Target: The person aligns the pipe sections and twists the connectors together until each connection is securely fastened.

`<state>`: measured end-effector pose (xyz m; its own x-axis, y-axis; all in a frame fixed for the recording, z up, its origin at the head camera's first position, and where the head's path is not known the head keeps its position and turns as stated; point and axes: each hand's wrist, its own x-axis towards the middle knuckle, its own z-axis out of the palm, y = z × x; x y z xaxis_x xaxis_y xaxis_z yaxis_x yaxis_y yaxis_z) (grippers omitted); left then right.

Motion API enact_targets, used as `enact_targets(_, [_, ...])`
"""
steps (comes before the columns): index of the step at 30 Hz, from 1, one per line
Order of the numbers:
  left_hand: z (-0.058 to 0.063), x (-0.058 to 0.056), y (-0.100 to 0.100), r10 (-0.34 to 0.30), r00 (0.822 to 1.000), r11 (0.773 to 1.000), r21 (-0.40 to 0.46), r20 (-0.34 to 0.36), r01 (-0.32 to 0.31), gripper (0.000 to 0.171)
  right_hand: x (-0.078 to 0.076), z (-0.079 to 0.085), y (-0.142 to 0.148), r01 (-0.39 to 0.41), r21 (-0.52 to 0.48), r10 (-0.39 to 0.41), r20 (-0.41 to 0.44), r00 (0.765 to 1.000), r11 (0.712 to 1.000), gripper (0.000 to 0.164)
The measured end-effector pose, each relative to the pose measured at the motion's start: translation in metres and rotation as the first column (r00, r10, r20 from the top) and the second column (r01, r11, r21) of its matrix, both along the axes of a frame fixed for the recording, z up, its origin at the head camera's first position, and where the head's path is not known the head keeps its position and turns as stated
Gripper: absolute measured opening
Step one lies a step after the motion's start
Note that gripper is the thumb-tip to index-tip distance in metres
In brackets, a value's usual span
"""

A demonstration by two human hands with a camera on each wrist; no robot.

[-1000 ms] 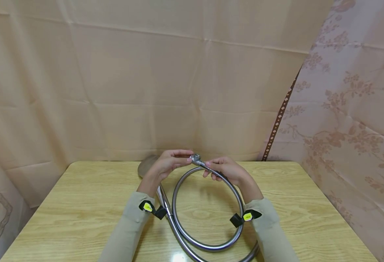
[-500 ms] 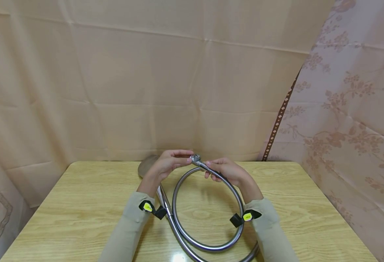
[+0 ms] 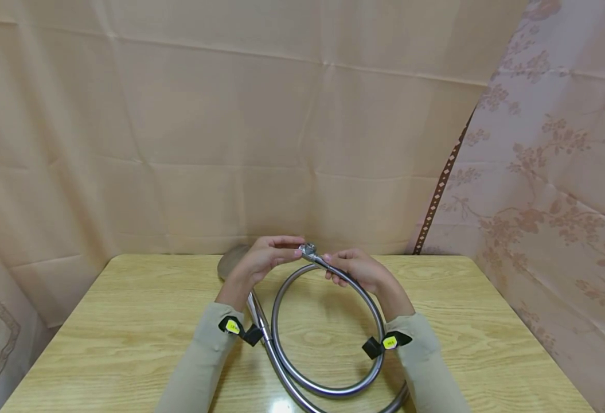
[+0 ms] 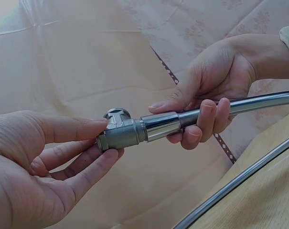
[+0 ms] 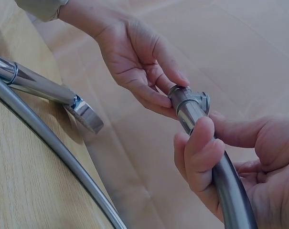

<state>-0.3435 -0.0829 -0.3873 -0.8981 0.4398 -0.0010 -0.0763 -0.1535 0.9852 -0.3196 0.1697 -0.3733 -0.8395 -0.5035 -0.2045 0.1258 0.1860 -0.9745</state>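
My left hand point(image 3: 262, 259) pinches a grey metal tee-shaped fitting point(image 4: 121, 134) between thumb and fingertips. This fitting sits in line with the shiny end nut point(image 4: 162, 126) of a silver shower hose point(image 3: 377, 310). Just behind that nut, the right hand point(image 3: 364, 269) grips the hose, thumb on one side and fingers curled round the other, as the right wrist view shows. Both hands hold the joint raised at the table's far edge. The hose loops down onto the wood and runs to a chrome shower head point(image 5: 87, 117), whose round face lies behind the left hand in the head view.
The light wooden table point(image 3: 127, 321) ends at a beige curtain point(image 3: 204, 143) close behind the hands. A floral pink cloth point(image 3: 550, 172) hangs on the right. Coiled hose lies between the forearms, and the shower handle point(image 5: 44, 86) rests near the left wrist.
My right fingers shift slightly round the hose near its nut. The left hand and the fitting stay in place.
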Motion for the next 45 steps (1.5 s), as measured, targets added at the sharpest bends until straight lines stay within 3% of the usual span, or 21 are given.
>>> enact_targets(45, [-0.0008,0.0023,0.0036,-0.012,1.000,1.000,-0.021,0.002,0.012,0.042,0.0025,-0.0004,0.0030,-0.059,0.047,0.060,-0.031,0.998,0.997,0.041])
